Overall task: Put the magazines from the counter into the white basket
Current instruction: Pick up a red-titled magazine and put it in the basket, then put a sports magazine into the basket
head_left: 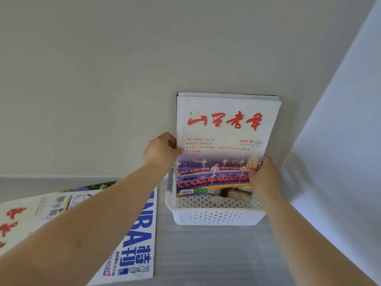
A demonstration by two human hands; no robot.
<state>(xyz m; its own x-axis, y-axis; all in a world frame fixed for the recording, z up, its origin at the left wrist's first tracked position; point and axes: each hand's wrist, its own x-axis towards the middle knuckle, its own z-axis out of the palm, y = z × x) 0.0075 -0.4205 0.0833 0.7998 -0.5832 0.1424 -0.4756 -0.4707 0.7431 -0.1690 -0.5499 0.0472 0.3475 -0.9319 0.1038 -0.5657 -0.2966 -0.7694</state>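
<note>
A white perforated basket (216,215) sits on the grey counter against the wall. A magazine with red calligraphy and a street photo (224,137) stands upright in it, leaning on the wall, with other magazines behind it. My left hand (161,151) grips its left edge. My right hand (265,176) holds its lower right corner. On the counter to the left lie more magazines: a blue-lettered NBA issue (140,240), partly under my left forearm, and one with red characters (14,221).
The grey counter (206,254) runs to a plain wall at the back. A white panel (340,162) rises at the right, close to the basket. A brown object (237,195) lies inside the basket.
</note>
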